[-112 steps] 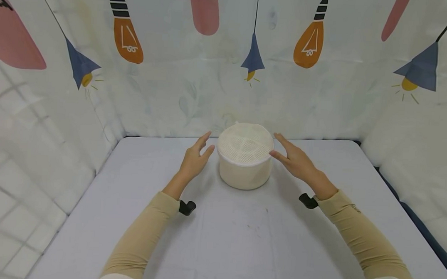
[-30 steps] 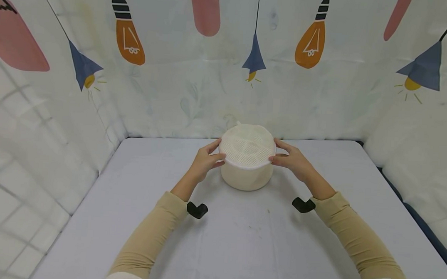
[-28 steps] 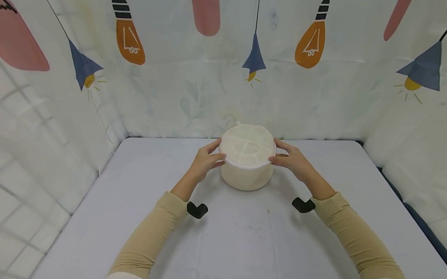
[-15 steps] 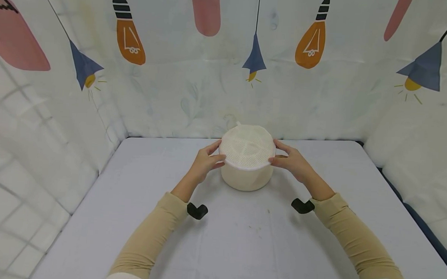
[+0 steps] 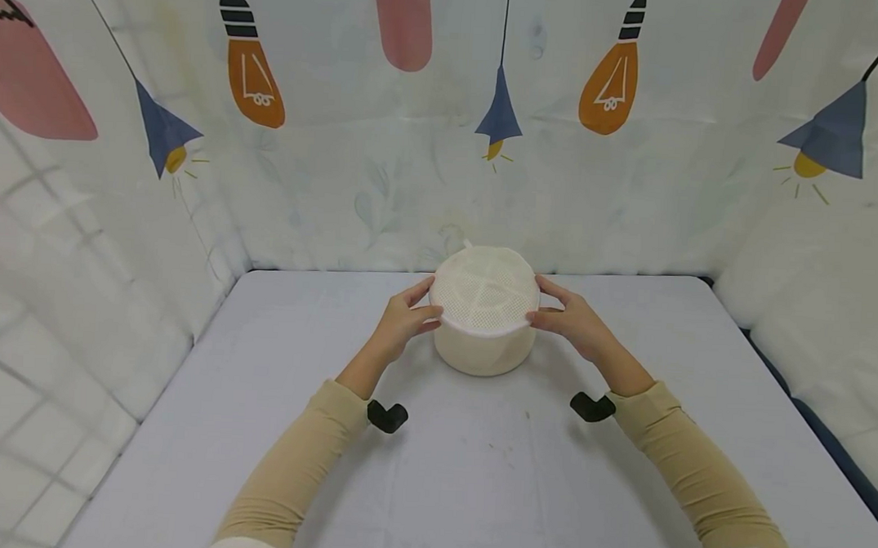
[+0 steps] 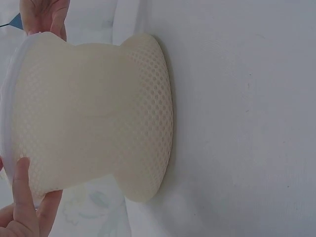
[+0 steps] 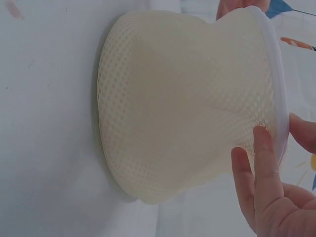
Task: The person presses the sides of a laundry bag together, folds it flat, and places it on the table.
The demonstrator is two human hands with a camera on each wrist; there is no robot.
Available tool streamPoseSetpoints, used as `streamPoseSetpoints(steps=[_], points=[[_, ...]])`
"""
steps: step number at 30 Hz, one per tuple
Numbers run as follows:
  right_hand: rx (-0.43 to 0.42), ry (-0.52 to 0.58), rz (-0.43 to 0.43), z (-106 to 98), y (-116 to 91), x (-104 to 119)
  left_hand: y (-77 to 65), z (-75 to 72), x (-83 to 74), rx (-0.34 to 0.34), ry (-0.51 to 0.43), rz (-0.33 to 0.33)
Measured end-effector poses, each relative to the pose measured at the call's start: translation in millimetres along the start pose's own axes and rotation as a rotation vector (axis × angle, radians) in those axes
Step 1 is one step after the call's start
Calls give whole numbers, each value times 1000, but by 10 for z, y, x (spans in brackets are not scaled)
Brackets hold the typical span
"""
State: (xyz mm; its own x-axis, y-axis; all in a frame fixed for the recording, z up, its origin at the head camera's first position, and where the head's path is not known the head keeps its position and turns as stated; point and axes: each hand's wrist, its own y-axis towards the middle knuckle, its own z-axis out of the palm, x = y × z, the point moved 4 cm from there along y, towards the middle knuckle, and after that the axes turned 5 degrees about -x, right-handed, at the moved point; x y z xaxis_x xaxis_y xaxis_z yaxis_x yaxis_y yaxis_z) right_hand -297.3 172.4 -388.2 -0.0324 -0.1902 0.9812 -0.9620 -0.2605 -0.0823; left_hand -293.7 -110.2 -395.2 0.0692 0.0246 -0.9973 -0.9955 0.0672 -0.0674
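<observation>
A round cream mesh laundry bag (image 5: 485, 296) stands upright near the back of the white table. A white band (image 7: 277, 74) runs round its top edge. My left hand (image 5: 402, 320) pinches the left side of that edge, thumb in front and fingers on the side. Opposite it, my right hand (image 5: 573, 321) pinches the right side in the same way. In the left wrist view the bag's side wall (image 6: 94, 108) curves inward at mid-height, and its base meets the table. The mesh hides whatever is inside.
The white-covered table (image 5: 466, 488) carries a few small specks in front of the bag. A pale printed curtain (image 5: 326, 171) hangs right behind the table's back edge, with more fabric at both sides. Black wrist mounts (image 5: 387, 416) show under both sleeves.
Several seconds ago both hands were held apart at the bag's sides with fingers spread. They have since closed in and pinched its top edge. During the last second they barely shift.
</observation>
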Motion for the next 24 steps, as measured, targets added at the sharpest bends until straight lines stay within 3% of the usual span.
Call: streamPoseSetpoints(steps=[24], points=[[10,16,-4,14,45,-131,46,-17,106,6,6,-14]])
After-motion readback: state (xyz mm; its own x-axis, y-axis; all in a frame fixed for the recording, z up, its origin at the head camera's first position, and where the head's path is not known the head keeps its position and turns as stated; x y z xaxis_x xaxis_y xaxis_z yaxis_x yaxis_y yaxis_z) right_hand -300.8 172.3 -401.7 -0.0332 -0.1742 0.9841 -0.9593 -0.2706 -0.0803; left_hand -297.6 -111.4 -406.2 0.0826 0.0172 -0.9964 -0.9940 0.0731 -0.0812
